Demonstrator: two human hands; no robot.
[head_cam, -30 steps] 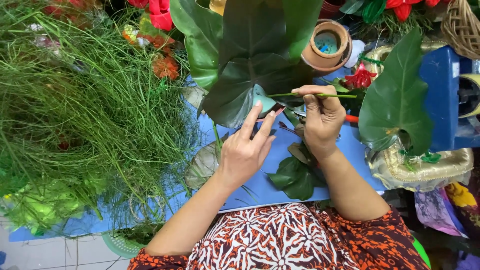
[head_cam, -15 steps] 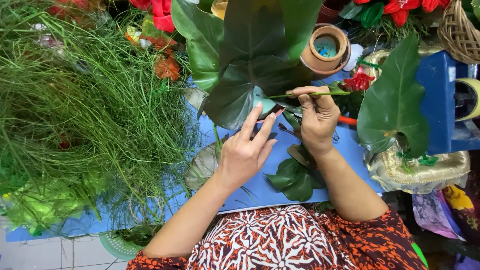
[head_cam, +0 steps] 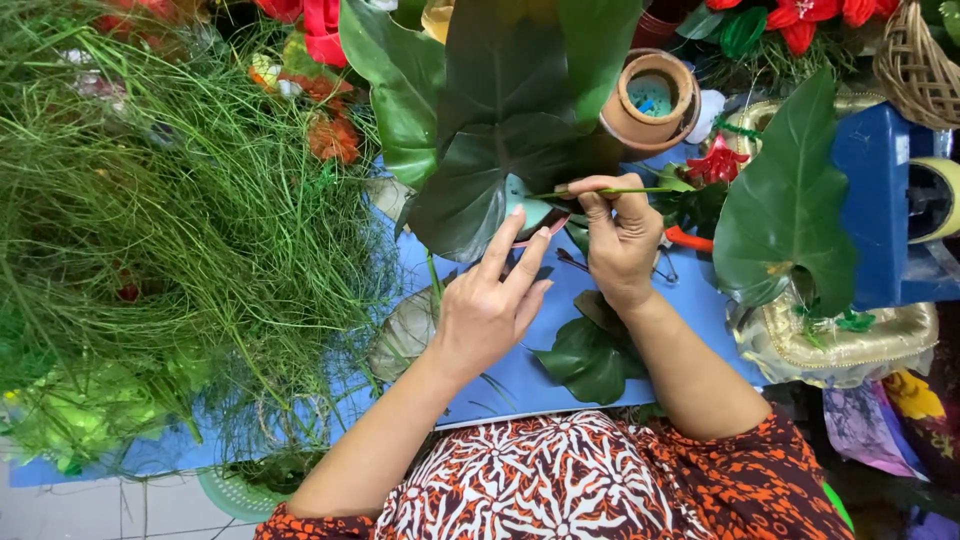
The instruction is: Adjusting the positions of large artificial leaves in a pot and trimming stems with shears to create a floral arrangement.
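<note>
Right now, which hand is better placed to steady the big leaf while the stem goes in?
Left. The left hand is open, fingers reaching the big leaf; the right hand is pinching the stem.

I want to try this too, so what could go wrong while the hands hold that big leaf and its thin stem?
The right hand pinches a thin green stem; too much pressure might bend or snap it. The left hand props the big dark leaf with fingertips only, so it could slip or crease. The clay pot stands close behind; a sudden move might knock it.
</note>
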